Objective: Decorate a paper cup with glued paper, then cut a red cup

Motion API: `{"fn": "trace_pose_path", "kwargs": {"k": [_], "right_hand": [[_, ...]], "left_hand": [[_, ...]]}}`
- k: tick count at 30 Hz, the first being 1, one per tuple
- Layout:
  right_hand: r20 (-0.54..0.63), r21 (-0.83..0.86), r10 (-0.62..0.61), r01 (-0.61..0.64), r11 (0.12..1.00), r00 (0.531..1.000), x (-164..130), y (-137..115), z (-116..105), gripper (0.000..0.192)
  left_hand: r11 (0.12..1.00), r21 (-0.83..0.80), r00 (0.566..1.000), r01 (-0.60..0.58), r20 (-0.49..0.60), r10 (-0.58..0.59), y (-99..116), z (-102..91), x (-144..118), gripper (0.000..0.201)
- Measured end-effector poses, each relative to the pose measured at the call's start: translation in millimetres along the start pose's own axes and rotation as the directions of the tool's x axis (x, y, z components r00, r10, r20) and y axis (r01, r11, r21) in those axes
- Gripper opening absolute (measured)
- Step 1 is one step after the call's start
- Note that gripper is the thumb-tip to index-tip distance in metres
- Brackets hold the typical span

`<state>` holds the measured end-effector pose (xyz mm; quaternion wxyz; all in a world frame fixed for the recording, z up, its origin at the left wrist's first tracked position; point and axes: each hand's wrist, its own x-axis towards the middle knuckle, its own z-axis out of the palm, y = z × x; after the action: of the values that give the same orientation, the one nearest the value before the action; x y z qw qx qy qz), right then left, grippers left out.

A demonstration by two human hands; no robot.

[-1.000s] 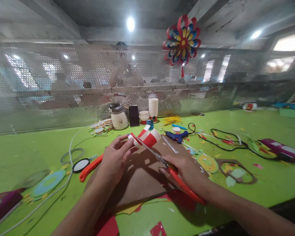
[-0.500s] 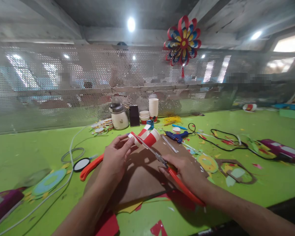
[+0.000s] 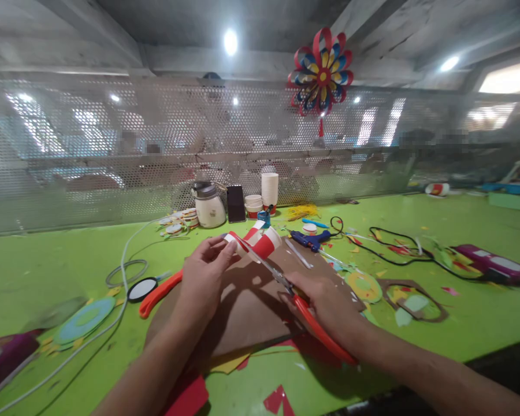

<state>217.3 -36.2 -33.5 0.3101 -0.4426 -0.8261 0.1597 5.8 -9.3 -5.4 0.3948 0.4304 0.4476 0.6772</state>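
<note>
A red-and-white paper cup (image 3: 266, 242), cut into strips on one side, is pinched by its cut end in my left hand (image 3: 208, 266). My right hand (image 3: 320, 297) is closed round the orange handles of a pair of scissors (image 3: 316, 326). The blades reach up and left to the cup's cut strip, near my left fingertips. Both hands are above a brown cardboard sheet (image 3: 238, 323) on the green table. A white stick (image 3: 298, 254) lies on the cardboard, right of the cup.
A blue glue gun (image 3: 309, 240) lies behind my right hand, its black cable running toward a purple box (image 3: 494, 263). At the back stand a white jug (image 3: 209, 208), a phone (image 3: 236, 203) and stacked paper cups (image 3: 269, 189). An orange-handled tool (image 3: 158, 294) rests beside my left wrist.
Both hands, the cup and the scissors keep nearly the same pose. The whole view has shifted very slightly.
</note>
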Motion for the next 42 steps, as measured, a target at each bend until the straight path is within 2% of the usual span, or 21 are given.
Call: {"fn": "trace_pose_path", "kwargs": {"k": [8,14,18,27,34,42], "right_hand": [[0.016,-0.069,0.035,-0.034,0.997,0.999,0,0,0,0.022],[-0.005,0.058,-0.057,0.057,0.997,0.998,4,1,-4,0.022],[-0.001,0.12,-0.052,0.051,0.991,0.999,3,-4,-9,0.021],[0.019,-0.04,-0.028,0.029,0.999,0.999,1,2,-12,0.028],[0.015,-0.036,-0.034,0.034,0.999,0.999,0,1,-13,0.025],[-0.006,0.012,-0.005,0.005,1.0,1.0,-2,-3,-12,0.024]], "left_hand": [[1.0,0.015,1.0,0.015,0.01,-0.015,2,0.4,0,0.045],[0.999,0.044,1.0,-0.021,0.011,0.021,5,0.1,-1,0.045],[0.992,0.117,0.999,-0.042,-0.016,0.044,12,3.5,-7,0.042],[0.969,0.234,0.995,-0.083,-0.032,0.093,17,6.0,-9,0.037],[0.976,0.191,0.994,-0.103,-0.005,0.106,11,5.5,-7,0.04],[0.979,0.185,0.996,-0.084,-0.024,0.09,14,6.9,-10,0.04]]}}
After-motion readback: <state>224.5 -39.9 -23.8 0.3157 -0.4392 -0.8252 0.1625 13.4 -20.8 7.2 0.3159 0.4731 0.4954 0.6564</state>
